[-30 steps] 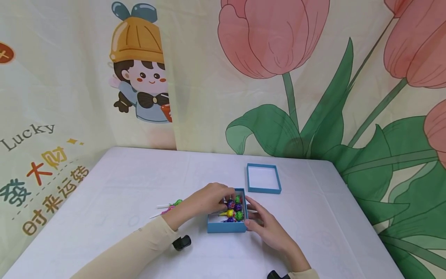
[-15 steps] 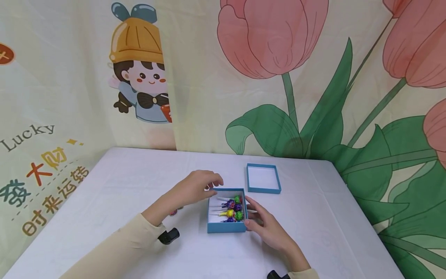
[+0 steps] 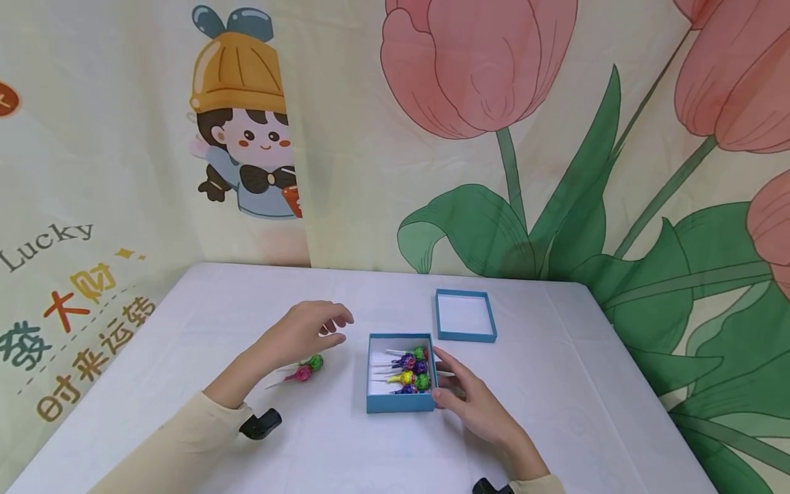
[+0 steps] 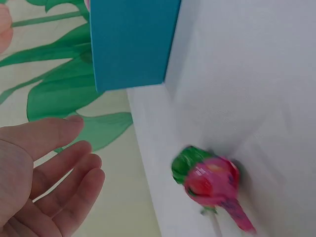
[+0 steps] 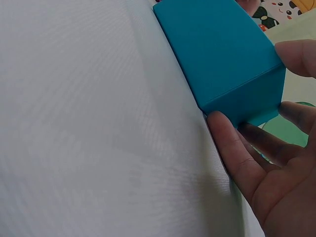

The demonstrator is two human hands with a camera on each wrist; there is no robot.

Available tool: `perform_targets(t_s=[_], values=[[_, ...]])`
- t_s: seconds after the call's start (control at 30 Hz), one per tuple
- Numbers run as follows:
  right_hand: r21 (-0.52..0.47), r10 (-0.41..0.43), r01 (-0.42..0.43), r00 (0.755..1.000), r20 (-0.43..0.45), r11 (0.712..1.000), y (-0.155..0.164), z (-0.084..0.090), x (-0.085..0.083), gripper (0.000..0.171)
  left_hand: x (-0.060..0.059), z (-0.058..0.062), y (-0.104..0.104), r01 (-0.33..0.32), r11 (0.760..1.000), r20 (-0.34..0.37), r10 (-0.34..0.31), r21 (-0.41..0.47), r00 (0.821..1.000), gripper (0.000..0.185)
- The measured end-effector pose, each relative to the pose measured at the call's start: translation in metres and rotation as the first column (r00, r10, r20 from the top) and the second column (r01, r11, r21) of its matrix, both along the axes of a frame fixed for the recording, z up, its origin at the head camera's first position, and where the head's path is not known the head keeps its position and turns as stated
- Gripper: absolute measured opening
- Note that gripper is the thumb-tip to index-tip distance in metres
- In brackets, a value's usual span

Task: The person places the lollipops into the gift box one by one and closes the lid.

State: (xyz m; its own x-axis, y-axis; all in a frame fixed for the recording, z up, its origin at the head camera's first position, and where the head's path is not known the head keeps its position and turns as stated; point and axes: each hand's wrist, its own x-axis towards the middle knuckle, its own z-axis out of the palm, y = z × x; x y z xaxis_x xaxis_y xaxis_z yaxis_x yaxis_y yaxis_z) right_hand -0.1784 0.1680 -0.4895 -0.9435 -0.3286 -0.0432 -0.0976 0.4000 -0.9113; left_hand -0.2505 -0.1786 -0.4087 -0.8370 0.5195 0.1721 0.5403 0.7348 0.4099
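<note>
Left hand (image 3: 302, 333) hovering over table (image 3: 185, 343), fingers relaxed and spread, holding nothing. Two loose lollipops (image 3: 306, 368), pink and green, lying just below left hand, sticks pointing toward left wrist; in left wrist view the pair (image 4: 210, 180) seen close, heads touching, apart from the fingers (image 4: 59, 163). Right hand (image 3: 472, 401) resting against right side of box (image 3: 400, 403), fingers straight, thumb at the near corner; in right wrist view fingertips (image 5: 296, 57) touching the box wall (image 5: 217, 54), no curl round it. Box open, between both hands, nearer right hand. Several lollipops in box (image 3: 412, 370), heads toward right hand, sticks toward left hand. Lid (image 3: 465, 336) upside down beyond right hand, apart from box.
</note>
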Motion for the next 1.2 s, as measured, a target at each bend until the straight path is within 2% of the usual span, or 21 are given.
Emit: perform_targets(t_s=[0.23, 0.47, 0.77, 1.2], values=[[0.003, 0.006, -0.006, 1.0, -0.004, 1.0, 0.0, 0.0, -0.001, 0.071, 0.003, -0.012, -0.026, -0.007, 1.0, -0.01, 0.007, 0.0, 1.0, 0.028], [0.0, 0.003, -0.003, 1.0, -0.012, 1.0, 0.0, -0.001, 0.0, 0.071, 0.007, -0.02, -0.04, -0.007, 1.0, 0.002, 0.007, 0.015, 1.0, 0.03], [0.001, 0.007, -0.007, 1.0, -0.013, 1.0, 0.0, -0.002, -0.001, 0.071, 0.011, -0.03, -0.045, -0.054, 0.999, 0.094, 0.054, -0.002, 0.994, 0.028], [0.007, 0.008, -0.008, 1.0, -0.012, 1.0, 0.0, -0.003, -0.001, 0.071, 0.011, -0.039, -0.044, -0.041, 0.999, 0.144, 0.046, -0.032, 0.988, 0.027]])
